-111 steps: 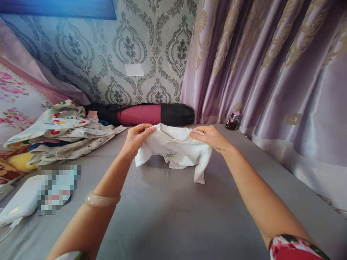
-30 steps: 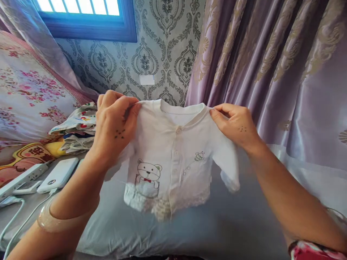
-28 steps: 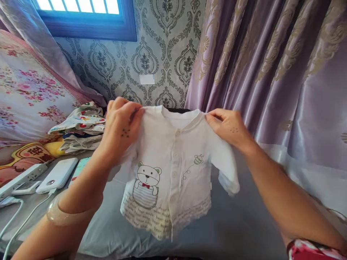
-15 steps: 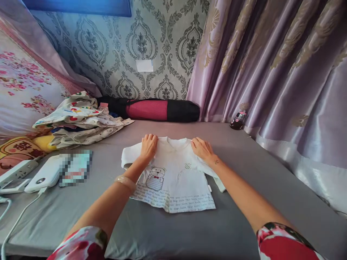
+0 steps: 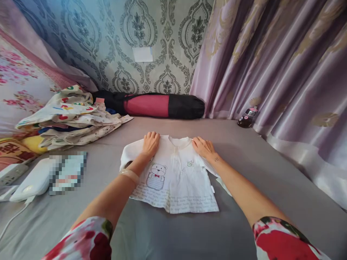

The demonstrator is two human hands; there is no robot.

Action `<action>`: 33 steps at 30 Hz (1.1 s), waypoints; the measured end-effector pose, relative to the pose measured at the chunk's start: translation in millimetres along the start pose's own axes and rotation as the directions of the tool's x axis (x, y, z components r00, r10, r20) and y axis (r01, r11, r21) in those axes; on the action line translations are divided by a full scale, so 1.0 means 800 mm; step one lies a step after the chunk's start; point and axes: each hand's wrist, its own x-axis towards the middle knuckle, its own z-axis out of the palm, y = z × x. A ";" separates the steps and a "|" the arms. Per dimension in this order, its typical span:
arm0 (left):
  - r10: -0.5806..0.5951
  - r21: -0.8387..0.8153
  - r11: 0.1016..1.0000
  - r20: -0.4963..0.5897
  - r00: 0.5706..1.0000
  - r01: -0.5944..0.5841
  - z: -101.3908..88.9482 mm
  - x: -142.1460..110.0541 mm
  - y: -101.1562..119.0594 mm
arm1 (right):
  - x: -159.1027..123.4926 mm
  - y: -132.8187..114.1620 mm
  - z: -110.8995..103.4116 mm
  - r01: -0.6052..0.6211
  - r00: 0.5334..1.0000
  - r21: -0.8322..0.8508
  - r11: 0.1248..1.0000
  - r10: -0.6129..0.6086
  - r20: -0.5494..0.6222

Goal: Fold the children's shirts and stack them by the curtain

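A small white baby shirt [image 5: 176,180] lies spread out flat, neck end away from me. It has a bear drawing on its left half, a small green figure on the right and lines of print along the hem. My left hand [image 5: 150,144], with a pale bangle at the wrist, is closed on the shirt's left shoulder. On the opposite shoulder, my right hand [image 5: 204,147] is closed with its fingers bent at the neckline's edge. The fingertips are partly hidden. Both sleeves lie out to the sides, the right one partly under my forearm.
Grey sheet [image 5: 244,173] covers the bed. Folded clothes [image 5: 70,119] are piled at left, near a white power bank [image 5: 35,180], a power strip [image 5: 12,173] and a blurred-out item [image 5: 69,171]. A red-and-black rolled bag [image 5: 146,105] lies by the wall; a dark bottle [image 5: 247,117] stands by the curtain.
The view has tilted down and shifted slightly. Both hands stay at the shirt's shoulders, and the cloth has moved only slightly, the right front creasing a little.
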 end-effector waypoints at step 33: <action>-0.129 -0.253 0.919 0.531 0.838 0.302 0.051 0.108 -0.004 | 0.117 -0.002 0.039 -0.108 0.974 0.409 0.906 0.013 0.227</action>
